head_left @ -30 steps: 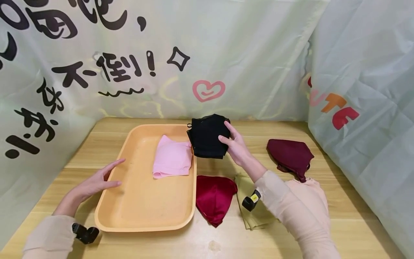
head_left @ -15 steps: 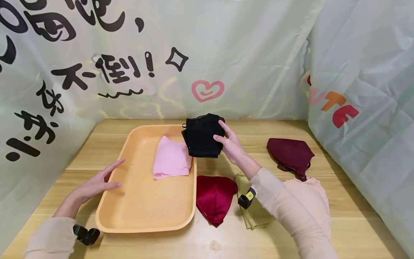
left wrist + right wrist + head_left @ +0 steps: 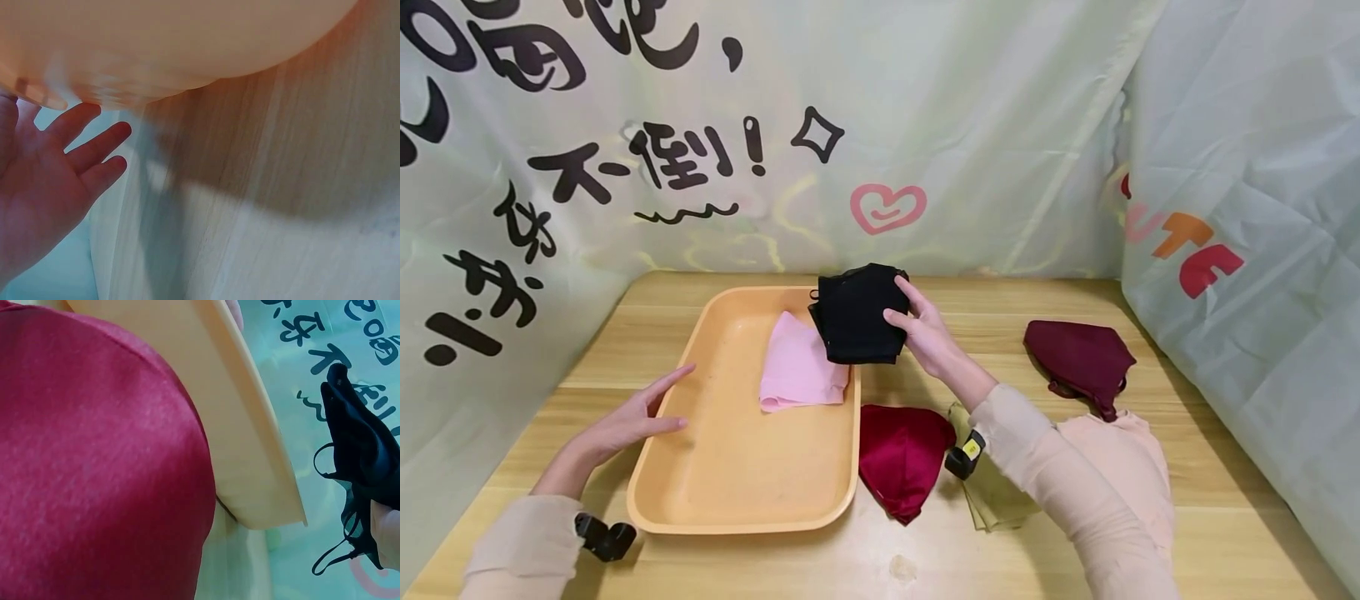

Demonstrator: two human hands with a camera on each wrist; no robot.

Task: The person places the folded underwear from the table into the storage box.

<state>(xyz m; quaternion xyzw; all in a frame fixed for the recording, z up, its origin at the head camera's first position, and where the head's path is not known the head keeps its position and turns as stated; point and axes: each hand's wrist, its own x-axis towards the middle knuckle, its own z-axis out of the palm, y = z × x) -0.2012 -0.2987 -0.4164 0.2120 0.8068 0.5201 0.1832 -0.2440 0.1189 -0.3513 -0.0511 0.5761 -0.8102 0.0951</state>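
Observation:
My right hand (image 3: 927,335) grips a folded black bra (image 3: 856,318) by its right side, thumb in front. The bra is held over the tray's far right rim, overlapping the pink folded garment (image 3: 797,371) that lies inside. In the right wrist view, thin loops of strap hang from the black bra (image 3: 369,450), with part of my right hand (image 3: 386,532) at the frame's edge. My left hand (image 3: 621,425) rests at the left rim of the orange tray (image 3: 737,527), fingers spread. The left wrist view has those loose fingers (image 3: 103,147) by the tray's outer wall (image 3: 187,56).
Right of the tray lie a red satin bra (image 3: 904,458), an olive folded garment (image 3: 996,504), a burgundy bra (image 3: 1078,354) and a pale peach garment (image 3: 1123,458), partly behind the right sleeve. A printed curtain (image 3: 1000,150) bounds the wooden table (image 3: 820,575) behind and at the sides.
My right hand has carried the black bra leftward, from beside the tray's right rim to over it, now covering part of the pink garment. My left hand stays at the left rim.

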